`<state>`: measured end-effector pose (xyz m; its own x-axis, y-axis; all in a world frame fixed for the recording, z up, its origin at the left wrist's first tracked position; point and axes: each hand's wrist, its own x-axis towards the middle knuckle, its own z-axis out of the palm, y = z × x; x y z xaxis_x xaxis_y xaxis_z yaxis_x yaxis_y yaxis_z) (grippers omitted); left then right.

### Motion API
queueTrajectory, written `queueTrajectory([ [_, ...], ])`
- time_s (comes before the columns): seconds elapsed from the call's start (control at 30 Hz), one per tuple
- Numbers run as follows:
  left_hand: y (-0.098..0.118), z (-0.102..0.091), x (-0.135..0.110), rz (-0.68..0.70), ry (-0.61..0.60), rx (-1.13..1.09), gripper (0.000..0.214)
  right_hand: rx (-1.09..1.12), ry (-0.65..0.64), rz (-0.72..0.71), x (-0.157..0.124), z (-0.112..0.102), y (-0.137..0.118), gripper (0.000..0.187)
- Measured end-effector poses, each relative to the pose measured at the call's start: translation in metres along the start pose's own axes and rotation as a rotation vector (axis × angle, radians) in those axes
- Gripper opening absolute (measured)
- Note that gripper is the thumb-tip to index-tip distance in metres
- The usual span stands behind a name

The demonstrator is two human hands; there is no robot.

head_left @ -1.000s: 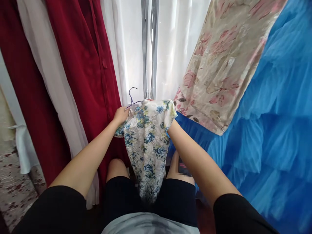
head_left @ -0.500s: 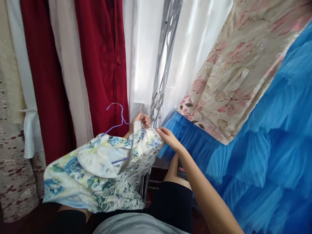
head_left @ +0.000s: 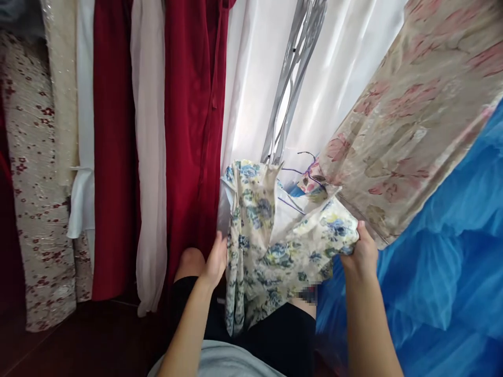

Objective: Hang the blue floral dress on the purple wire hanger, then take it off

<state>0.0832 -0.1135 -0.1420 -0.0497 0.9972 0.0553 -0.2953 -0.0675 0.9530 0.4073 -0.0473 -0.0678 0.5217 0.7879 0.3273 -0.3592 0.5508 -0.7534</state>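
I hold a white garment with a blue flower print [head_left: 267, 246] in front of my lap. It hangs on a thin purple wire hanger [head_left: 298, 180], whose hook shows above the cloth. My left hand [head_left: 215, 262] presses against the garment's left edge with the fingers closed on the cloth. At the lower right corner of the fabric, my right hand [head_left: 361, 254] grips it in a fist. The garment is spread between both hands and drapes over my black shorts [head_left: 271, 324].
Dark red dresses [head_left: 192, 131], pale pink and white garments [head_left: 149, 157] and a red-speckled fabric [head_left: 31, 173] hang at the left. White curtains [head_left: 255, 78] cover a metal window grille [head_left: 291, 84]. A beige rose-print garment [head_left: 412, 115] and blue tulle [head_left: 444, 262] fill the right.
The garment swung from my left side to the centre-right. My right hand moved down and right to grip its corner. My left hand dropped from the hanger to the cloth's left edge.
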Motion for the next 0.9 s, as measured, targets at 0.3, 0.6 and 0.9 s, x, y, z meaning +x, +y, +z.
queueTrajectory([
  [0.3, -0.054, -0.020, -0.008, 0.180, 0.243, -0.097, 0.052, -0.083, -0.286, 0.246, 0.000, 0.049, 0.006, 0.024],
  [0.6, -0.090, -0.014, -0.025, 0.055, 0.239, 0.029, 0.044, -0.173, -0.363, 0.214, 0.021, 0.044, -0.010, 0.031],
  [0.9, -0.144, 0.001, -0.042, 0.041, 0.186, 0.169, 0.030, -0.367, 0.106, -0.256, -0.038, 0.006, 0.054, 0.047],
])
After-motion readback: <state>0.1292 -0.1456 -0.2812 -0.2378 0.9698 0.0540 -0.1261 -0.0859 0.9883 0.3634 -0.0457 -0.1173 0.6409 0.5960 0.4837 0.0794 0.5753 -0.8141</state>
